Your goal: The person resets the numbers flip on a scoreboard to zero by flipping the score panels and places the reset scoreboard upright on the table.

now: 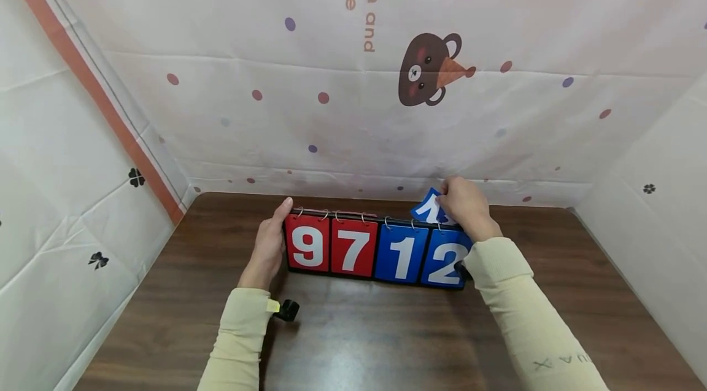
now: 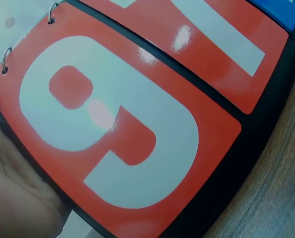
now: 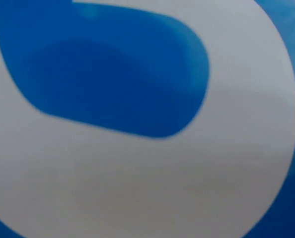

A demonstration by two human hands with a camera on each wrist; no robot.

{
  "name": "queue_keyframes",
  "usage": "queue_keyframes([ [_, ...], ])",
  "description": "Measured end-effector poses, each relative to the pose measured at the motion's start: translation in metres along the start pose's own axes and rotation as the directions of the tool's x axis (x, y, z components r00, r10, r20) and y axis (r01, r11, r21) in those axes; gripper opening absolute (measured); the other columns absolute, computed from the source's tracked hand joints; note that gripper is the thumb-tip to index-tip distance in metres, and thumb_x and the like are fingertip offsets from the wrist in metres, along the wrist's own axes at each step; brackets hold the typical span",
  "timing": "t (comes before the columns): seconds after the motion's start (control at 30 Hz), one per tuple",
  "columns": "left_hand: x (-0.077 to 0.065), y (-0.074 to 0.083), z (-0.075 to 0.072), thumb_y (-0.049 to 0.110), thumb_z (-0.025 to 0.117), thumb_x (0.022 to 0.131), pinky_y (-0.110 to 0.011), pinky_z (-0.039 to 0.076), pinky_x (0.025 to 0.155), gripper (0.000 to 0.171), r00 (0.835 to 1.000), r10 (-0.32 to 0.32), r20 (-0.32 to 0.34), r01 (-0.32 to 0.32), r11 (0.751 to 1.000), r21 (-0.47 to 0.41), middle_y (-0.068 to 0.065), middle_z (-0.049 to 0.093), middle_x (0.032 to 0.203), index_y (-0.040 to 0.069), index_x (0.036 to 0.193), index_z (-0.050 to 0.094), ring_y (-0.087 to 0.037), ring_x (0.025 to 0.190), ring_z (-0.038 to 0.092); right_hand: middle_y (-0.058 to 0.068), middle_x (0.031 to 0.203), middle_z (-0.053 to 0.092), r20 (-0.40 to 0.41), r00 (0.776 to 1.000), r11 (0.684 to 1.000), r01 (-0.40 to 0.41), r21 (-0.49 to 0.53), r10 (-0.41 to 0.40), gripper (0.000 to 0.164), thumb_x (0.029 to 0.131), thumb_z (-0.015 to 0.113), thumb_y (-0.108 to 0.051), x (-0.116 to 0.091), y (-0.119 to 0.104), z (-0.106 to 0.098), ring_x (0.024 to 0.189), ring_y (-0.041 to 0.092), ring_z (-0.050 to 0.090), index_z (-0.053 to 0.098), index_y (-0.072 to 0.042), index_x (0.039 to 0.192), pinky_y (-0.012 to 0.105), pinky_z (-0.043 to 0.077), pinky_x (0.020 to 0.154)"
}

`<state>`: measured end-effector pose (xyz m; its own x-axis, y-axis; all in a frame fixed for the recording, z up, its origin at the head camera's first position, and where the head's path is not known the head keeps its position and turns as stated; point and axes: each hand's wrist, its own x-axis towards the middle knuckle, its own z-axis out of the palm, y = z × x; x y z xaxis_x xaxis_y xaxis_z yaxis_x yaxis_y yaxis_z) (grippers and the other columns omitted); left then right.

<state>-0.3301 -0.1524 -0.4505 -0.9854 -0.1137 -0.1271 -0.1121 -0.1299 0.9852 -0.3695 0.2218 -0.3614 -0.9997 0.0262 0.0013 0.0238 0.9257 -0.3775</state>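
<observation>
In the head view, the right hand point(image 1: 466, 204) pinches a blue card point(image 1: 426, 207) with a white figure, its fingers bent at the card's edge, above the right end of the scoreboard point(image 1: 375, 250). The left hand point(image 1: 267, 247) touches the scoreboard's left end, thumb straight up by the top corner; its other fingers are mostly hidden, so how far they curl cannot be told. The scoreboard stands tilted on the wooden table point(image 1: 342, 342), its ringed cards showing red 9 and 7, blue 1 and 2. Both forearms reach forward, the right one crossing the scoreboard's lower right corner.

In the left wrist view, the left palm lies along the black edge beside the red 9.

In the right wrist view, a blue surface with a curved white figure fills everything; the right hand is out of sight.
</observation>
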Motion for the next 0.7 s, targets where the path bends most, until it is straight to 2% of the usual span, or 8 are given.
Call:
queue_keyframes([
  [0.27, -0.002, 0.002, 0.003, 0.061, 0.059, 0.101, -0.037, 0.043, 0.095, 0.061, 0.999, -0.023, -0.029, 0.023, 1.0, 0.007, -0.004, 0.068, 0.106, 0.001, 0.111, 0.068, -0.021, 0.106, 0.054, 0.027, 0.106, 0.07, -0.113, 0.994, 0.997, -0.005, 0.078, 0.014, 0.023, 0.105, 0.063, -0.012, -0.007, -0.002, 0.002, 0.086, 0.037, 0.066, 0.066, 0.008, 0.117, 0.049, 0.057, 0.076],
  [0.37, -0.003, 0.0, 0.003, 0.06, 0.059, 0.102, -0.036, 0.043, 0.094, 0.06, 0.999, -0.027, -0.04, 0.028, 0.999, 0.015, -0.004, 0.067, 0.106, 0.001, 0.11, 0.067, -0.021, 0.107, 0.054, 0.029, 0.112, 0.069, -0.158, 0.987, 0.992, 0.006, 0.129, 0.015, 0.025, 0.106, 0.062, -0.012, -0.009, -0.002, 0.004, 0.09, 0.038, 0.067, 0.065, 0.009, 0.119, 0.051, 0.057, 0.08],
  [0.53, -0.003, -0.001, 0.002, 0.059, 0.058, 0.102, -0.036, 0.043, 0.09, 0.057, 0.999, -0.017, -0.052, 0.018, 0.999, 0.028, -0.002, 0.066, 0.098, 0.003, 0.104, 0.068, -0.02, 0.101, 0.054, 0.029, 0.113, 0.068, -0.207, 0.978, 0.975, 0.024, 0.222, 0.023, 0.025, 0.107, 0.059, -0.011, -0.011, -0.001, 0.005, 0.093, 0.038, 0.066, 0.062, 0.009, 0.122, 0.051, 0.057, 0.083],
  [0.7, -0.001, -0.001, 0.005, 0.06, 0.059, 0.102, -0.037, 0.044, 0.093, 0.059, 0.999, -0.009, -0.04, 0.01, 1.0, 0.025, -0.005, 0.067, 0.106, 0.002, 0.105, 0.069, -0.022, 0.106, 0.054, 0.027, 0.113, 0.067, -0.262, 0.964, 0.962, 0.021, 0.272, 0.053, 0.027, 0.108, 0.057, -0.011, -0.013, -0.003, 0.0, 0.094, 0.038, 0.066, 0.06, 0.009, 0.125, 0.051, 0.057, 0.083],
])
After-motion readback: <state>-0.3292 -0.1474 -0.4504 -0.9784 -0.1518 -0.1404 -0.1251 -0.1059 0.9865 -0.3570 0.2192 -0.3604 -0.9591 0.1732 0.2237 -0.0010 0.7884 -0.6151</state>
